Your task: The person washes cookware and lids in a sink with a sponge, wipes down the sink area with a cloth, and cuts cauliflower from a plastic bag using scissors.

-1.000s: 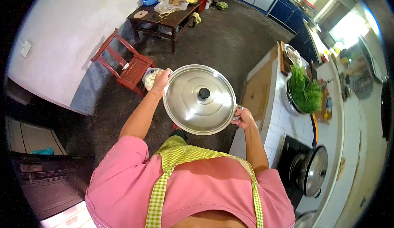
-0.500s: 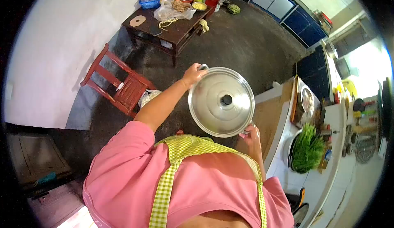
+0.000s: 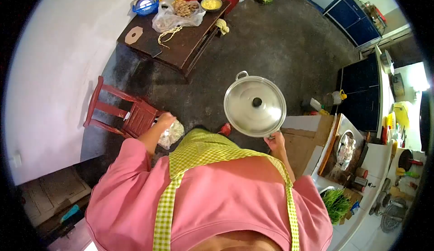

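Observation:
A lidded silver pot (image 3: 242, 115) with a black lid knob hangs out in front of me, over the dark floor. My right hand (image 3: 275, 142) is closed around its near side handle. The far loop handle (image 3: 242, 75) is free. My left hand (image 3: 166, 120) is off to the left, near the front edge of a red wooden chair (image 3: 135, 115). Just beside that hand is a clear plastic bag (image 3: 171, 134) with pale contents. Whether my left hand touches the bag or chair is unclear, and its fingers are too small and smeared to read.
A dark low table (image 3: 181, 52) at the back holds a blue basket (image 3: 145, 4), a bag of ginger-like roots (image 3: 183, 9) and a bowl of yellow food (image 3: 211, 4). On the right, a white counter (image 3: 375, 160) carries a metal basin (image 3: 346, 149) and green herbs (image 3: 337, 206).
My left hand has let go of the pot's far handle and moved left and down toward the chair. The pot now hangs from my right hand alone, a little further right.

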`<state>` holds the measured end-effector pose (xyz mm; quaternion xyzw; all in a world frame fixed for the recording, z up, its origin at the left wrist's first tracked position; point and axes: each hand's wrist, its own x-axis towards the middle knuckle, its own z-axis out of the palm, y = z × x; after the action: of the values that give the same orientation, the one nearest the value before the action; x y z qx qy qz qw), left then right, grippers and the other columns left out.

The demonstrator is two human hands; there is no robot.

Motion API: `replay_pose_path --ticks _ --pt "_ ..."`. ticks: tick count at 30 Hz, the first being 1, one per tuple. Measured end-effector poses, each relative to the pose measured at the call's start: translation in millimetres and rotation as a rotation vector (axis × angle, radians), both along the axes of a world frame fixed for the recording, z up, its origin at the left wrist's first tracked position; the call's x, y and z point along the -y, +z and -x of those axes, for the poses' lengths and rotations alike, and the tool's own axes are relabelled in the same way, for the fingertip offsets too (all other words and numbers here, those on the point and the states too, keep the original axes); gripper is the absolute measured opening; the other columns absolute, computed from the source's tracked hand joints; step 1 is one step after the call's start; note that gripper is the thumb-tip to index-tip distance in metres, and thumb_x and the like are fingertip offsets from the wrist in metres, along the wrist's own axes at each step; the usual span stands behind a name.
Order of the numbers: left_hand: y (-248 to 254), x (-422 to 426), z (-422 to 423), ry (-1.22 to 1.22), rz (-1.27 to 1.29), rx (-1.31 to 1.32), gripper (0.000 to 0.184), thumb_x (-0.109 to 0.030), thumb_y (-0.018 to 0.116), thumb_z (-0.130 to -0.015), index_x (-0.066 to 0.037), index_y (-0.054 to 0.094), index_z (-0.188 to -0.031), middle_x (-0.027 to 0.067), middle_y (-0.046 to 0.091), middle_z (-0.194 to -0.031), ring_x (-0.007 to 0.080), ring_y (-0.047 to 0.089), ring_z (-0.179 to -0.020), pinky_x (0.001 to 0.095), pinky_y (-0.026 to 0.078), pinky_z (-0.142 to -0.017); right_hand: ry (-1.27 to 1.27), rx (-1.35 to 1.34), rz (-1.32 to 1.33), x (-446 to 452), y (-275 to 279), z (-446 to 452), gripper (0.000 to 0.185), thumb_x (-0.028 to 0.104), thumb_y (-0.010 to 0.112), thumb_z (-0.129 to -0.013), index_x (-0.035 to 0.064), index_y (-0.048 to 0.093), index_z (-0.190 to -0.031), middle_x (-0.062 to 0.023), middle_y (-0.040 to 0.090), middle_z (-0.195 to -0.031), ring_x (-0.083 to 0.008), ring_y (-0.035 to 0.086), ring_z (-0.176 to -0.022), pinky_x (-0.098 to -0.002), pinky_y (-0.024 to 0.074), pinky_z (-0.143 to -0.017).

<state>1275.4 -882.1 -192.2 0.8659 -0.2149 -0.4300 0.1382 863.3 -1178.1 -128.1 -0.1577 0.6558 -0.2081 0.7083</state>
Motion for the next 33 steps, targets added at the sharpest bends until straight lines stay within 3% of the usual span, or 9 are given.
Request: replay_pose_path --ticks 4,9,11,18,21,22,30,31,33 --pt "16.1 -23.6 -11.8 0.322 0.068 -0.259 0.03 -0.029 0.052 -0.073 -0.002 0.059 -0.084 0.0162 0.057 -0.074 0.024 0.055 -0.065 0.0392 0.042 -0.058 -0.029 0.071 -0.102 65.6 -45.1 -32.1 0.031 -0.005 0.04 -0.064 0.006 0.043 -0.093 -0.0087 0.047 -0.086 -0.0264 0.048 -0.08 -0.0422 0.0443 -0.067" --pt "-76.8 -37.7 -56.9 0.566 -0.337 -0.416 0.038 -0.033 0.058 -0.07 -0.006 0.055 -0.097 0.0114 0.054 -0.074 0.024 0.051 -0.061 0.0411 0.041 -0.053 -0.076 0.021 -0.175 128.6 -70.6 -91.6 0.035 -0.006 0.04 -0.063 0.0059 0.044 -0.095 -0.0091 0.046 -0.092 -0.0281 0.047 -0.083 -0.0454 0.0438 -0.066" --pt "-47.2 12.3 -68.4 0.681 -0.356 -0.536 0.036 -0.033 0.059 -0.071 -0.008 0.055 -0.096 0.0083 0.054 -0.076 0.0215 0.05 -0.068 0.0417 0.04 -0.057 -0.064 -0.013 -0.154 146.4 -91.7 -107.1 0.035 -0.005 0.04 -0.064 0.0069 0.045 -0.097 -0.0089 0.046 -0.092 -0.0279 0.047 -0.083 -0.0462 0.0431 -0.068" --pt "-26.2 112.2 -127.1 0.535 -0.267 -0.5 0.023 -0.025 0.053 -0.075 -0.005 0.054 -0.086 0.0027 0.049 -0.067 0.0131 0.044 -0.058 0.0288 0.038 -0.051 0.024 0.037 -0.203 242.6 -174.1 -176.1 0.037 -0.005 0.041 -0.066 0.0072 0.042 -0.101 -0.0079 0.04 -0.102 -0.0272 0.044 -0.086 -0.0488 0.0424 -0.069" --pt "-41.3 90.0 -148.1 0.681 -0.239 -0.548 0.018 -0.025 0.053 -0.076 -0.008 0.054 -0.081 0.0012 0.049 -0.065 0.0101 0.044 -0.057 0.0265 0.037 -0.048 0.313 0.033 -0.006 266.5 -253.2 -174.8 0.035 -0.003 0.041 -0.068 0.0087 0.043 -0.101 -0.0071 0.04 -0.102 -0.0255 0.045 -0.087 -0.0457 0.0434 -0.075" --pt "-51.3 82.1 -148.1 0.698 -0.28 -0.558 0.018 -0.025 0.052 -0.076 -0.008 0.055 -0.081 0.0011 0.05 -0.066 0.0103 0.045 -0.056 0.0264 0.038 -0.048 0.049 -0.019 -0.251 291.5 -228.5 -218.9 0.035 -0.003 0.041 -0.069 0.0091 0.042 -0.102 -0.0078 0.039 -0.103 -0.0253 0.045 -0.087 -0.0455 0.0439 -0.075" --pt "-131.3 14.2 -104.6 0.916 -0.415 -0.981 0.016 -0.024 0.051 -0.077 -0.009 0.055 -0.081 0.0008 0.054 -0.068 0.012 0.05 -0.055 0.0257 0.04 -0.042 0.149 0.011 -0.215 352.9 -426.8 -298.7 0.031 -0.002 0.042 -0.07 0.0103 0.043 -0.099 -0.0052 0.043 -0.083 -0.0196 0.046 -0.071 -0.0395 0.0499 -0.068" --pt "-128.8 39.9 -96.6 0.655 -0.559 -0.692 0.018 -0.026 0.05 -0.078 -0.009 0.056 -0.082 0.0016 0.055 -0.07 0.0127 0.052 -0.058 0.0264 0.042 -0.044 0.118 0.038 -0.186 360.0 -440.0 -311.9 0.032 -0.003 0.042 -0.069 0.0107 0.043 -0.099 -0.004 0.045 -0.079 -0.0191 0.046 -0.07 -0.0396 0.0499 -0.068" --pt "-127.6 61.1 -82.4 0.821 -0.557 -0.662 0.019 -0.026 0.05 -0.079 -0.009 0.055 -0.083 0.0028 0.055 -0.071 0.0132 0.053 -0.061 0.0272 0.043 -0.047 0.139 0.062 -0.207 366.7 -464.9 -342.8 0.032 -0.003 0.043 -0.069 0.0108 0.044 -0.097 -0.0038 0.046 -0.077 -0.0191 0.047 -0.07 -0.0398 0.0502 -0.067"
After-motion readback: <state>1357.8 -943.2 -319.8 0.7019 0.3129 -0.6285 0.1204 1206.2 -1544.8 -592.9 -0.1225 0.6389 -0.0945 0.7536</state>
